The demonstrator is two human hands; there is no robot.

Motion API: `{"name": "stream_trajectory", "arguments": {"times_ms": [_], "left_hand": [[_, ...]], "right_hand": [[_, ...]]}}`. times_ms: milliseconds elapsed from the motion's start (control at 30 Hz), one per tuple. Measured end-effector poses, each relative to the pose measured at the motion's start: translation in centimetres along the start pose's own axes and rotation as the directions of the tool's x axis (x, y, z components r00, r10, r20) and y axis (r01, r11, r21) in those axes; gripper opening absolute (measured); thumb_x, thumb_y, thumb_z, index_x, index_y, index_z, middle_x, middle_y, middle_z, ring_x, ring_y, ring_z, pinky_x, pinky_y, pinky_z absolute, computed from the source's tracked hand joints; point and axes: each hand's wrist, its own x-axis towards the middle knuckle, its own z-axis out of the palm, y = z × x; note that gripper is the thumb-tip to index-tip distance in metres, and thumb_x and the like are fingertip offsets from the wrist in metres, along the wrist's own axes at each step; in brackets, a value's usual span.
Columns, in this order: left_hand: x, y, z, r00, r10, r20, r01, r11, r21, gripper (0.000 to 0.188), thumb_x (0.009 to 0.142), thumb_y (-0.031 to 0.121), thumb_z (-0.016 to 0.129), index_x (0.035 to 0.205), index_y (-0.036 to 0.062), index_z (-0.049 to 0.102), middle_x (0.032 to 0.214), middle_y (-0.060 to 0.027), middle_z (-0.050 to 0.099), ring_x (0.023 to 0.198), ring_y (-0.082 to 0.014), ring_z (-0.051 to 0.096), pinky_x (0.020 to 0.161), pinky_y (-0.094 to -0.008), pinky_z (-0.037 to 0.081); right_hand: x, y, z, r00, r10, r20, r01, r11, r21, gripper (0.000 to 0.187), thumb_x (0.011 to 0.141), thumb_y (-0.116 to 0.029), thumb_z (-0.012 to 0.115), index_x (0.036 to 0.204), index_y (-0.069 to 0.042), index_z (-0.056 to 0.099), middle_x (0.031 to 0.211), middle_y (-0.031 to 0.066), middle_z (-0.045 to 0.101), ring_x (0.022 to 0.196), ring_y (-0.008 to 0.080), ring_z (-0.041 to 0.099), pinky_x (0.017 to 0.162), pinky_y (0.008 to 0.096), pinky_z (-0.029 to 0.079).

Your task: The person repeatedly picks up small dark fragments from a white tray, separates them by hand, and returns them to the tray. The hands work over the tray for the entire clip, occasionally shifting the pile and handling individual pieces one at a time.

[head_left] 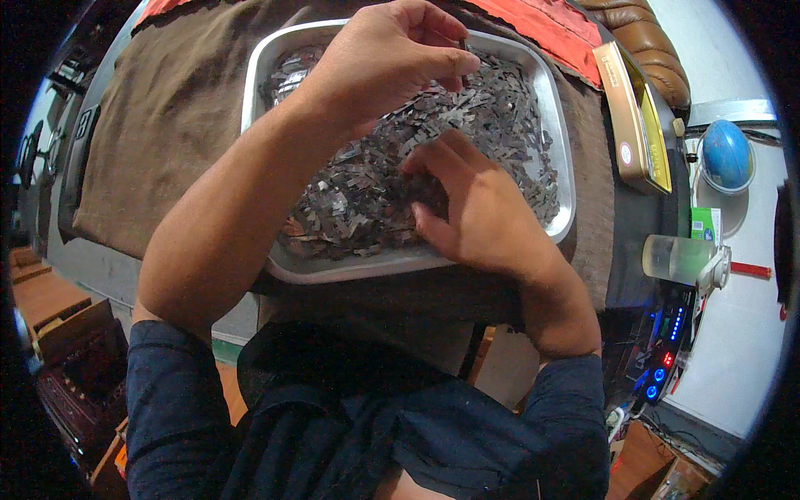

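A silver metal tray (pixel 569 179) with rounded corners holds a heap of small flat grey metal strips (pixel 517 108). Over the tray's far part my left hand (pixel 392 54) is raised, thumb and fingers pinched on a small dark strip (pixel 464 60). My right hand (pixel 479 204) is down at the heap near the middle, its fingers curled in among the strips. Whether a piece is between those fingertips is hidden. A few shinier bits (pixel 333 202) lie in the heap at the left.
Brown cloth (pixel 175 150) covers the table under the tray, with red cloth (pixel 542 33) at the far edge. To the right stand an open tan box (pixel 621 108), a clear container (pixel 675 258), a blue ball-like object (pixel 727 156) and a black device with lights (pixel 662 358).
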Motion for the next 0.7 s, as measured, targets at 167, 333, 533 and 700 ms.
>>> {"name": "stream_trajectory", "arguments": {"times_ms": [167, 333, 533, 700], "left_hand": [[0.0, -0.1, 0.0, 1.0, 0.002, 0.014, -0.001, 1.0, -0.018, 0.028, 0.088, 0.007, 0.078, 0.11, -0.0015, 0.062, 0.093, -0.0074, 0.068, 0.081, -0.0134, 0.066, 0.071, -0.0272, 0.056], [-0.1, 0.1, 0.2, 1.0, 0.023, 0.003, -0.023, 1.0, -0.013, 0.027, 0.089, 0.007, 0.078, 0.108, -0.0011, 0.062, 0.092, -0.0071, 0.068, 0.08, -0.0132, 0.066, 0.07, -0.0272, 0.056], [0.0, 0.2, 0.2, 0.999, -0.024, -0.023, 0.025, 0.999, 0.032, 0.027, 0.089, 0.008, 0.078, 0.109, -0.001, 0.062, 0.092, -0.0076, 0.068, 0.08, -0.0137, 0.066, 0.071, -0.0275, 0.056], [0.5, -1.3, -0.3, 0.985, 0.164, 0.044, -0.165, 0.986, 0.012, 0.031, 0.086, 0.008, 0.079, 0.111, -0.0023, 0.063, 0.092, -0.007, 0.069, 0.079, -0.0144, 0.067, 0.072, -0.0275, 0.055]], "right_hand": [[0.2, 0.1, 0.1, 0.998, -0.059, 0.006, 0.059, 0.998, 0.028, 0.032, 0.08, -0.007, 0.068, 0.111, -0.006, 0.06, 0.105, 0.0174, 0.058, 0.096, 0.0387, 0.064, 0.084, 0.0434, 0.053], [0.0, 0.3, 0.0, 0.997, -0.034, 0.074, 0.029, 0.997, 0.069, 0.032, 0.081, -0.005, 0.068, 0.111, -0.005, 0.061, 0.105, 0.0168, 0.059, 0.096, 0.0348, 0.065, 0.084, 0.0421, 0.054], [0.0, 0.3, -0.1, 0.996, -0.007, 0.087, -0.002, 0.995, 0.098, 0.03, 0.083, -0.005, 0.069, 0.111, -0.003, 0.061, 0.102, 0.0158, 0.061, 0.093, 0.0318, 0.067, 0.083, 0.0394, 0.054], [-0.1, 0.4, -0.9, 0.985, 0.031, 0.167, -0.056, 0.987, 0.149, 0.027, 0.083, -0.005, 0.071, 0.108, -0.002, 0.062, 0.099, 0.0142, 0.061, 0.091, 0.0282, 0.068, 0.081, 0.0371, 0.054]]}}
